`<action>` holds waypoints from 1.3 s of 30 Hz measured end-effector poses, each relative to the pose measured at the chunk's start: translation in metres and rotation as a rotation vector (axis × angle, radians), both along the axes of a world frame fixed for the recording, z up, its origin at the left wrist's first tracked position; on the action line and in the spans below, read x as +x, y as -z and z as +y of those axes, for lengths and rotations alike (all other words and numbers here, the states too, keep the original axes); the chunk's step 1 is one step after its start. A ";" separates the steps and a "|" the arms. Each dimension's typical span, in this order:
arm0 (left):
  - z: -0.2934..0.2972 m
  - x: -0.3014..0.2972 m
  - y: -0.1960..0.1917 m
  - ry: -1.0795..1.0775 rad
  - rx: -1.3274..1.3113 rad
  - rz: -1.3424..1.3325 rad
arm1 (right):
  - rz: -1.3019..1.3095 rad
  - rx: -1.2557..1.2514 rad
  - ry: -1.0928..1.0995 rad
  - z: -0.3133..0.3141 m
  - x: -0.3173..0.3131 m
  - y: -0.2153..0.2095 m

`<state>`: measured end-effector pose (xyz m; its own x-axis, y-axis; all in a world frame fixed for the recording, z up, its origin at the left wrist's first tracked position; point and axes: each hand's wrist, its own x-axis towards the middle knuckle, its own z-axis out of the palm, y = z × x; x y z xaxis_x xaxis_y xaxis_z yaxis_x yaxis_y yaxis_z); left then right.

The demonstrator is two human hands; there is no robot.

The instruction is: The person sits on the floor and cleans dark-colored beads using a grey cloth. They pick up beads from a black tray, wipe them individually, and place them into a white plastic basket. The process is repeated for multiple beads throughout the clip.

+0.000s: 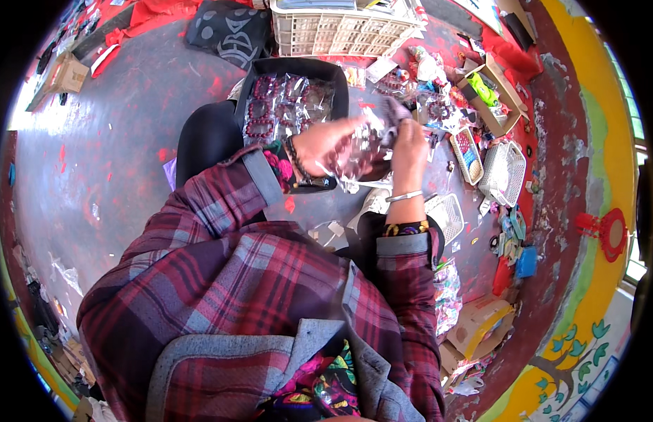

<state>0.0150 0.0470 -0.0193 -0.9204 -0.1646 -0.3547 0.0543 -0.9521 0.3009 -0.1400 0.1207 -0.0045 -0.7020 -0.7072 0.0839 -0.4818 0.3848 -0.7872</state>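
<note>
My left hand (319, 146), a dark bead bracelet on its wrist, is closed on a clear plastic packet (354, 151) of dark red beads. Motion and glare smear the packet's outline. Against its right side, my right hand (411, 144) is closed, pinching a crumpled greyish-purple cloth (394, 116). A silver bangle circles that wrist. Just beyond my left hand lies a black tray (340, 83) in which bagged dark red bead bracelets (260, 111) are laid out in rows. My forearms hide its near right part.
A cream plastic crate (333, 34) stands beyond the tray, beside a black bag (228, 34). To the right are loose packets (439, 109), an open cardboard box (509, 116) and white baskets (504, 172). A cardboard carton (481, 323) sits at lower right, near the wall.
</note>
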 end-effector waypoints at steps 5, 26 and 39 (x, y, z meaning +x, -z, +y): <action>-0.076 0.015 0.004 -0.268 -0.286 0.239 | -0.560 -0.388 0.122 0.018 -0.042 0.008; -0.152 0.133 0.350 -0.016 -1.419 -0.854 | -0.636 -0.397 0.062 0.030 -0.017 -0.013; -0.037 0.023 0.300 0.162 -0.613 -0.635 | -0.643 -0.429 0.067 0.037 -0.016 -0.023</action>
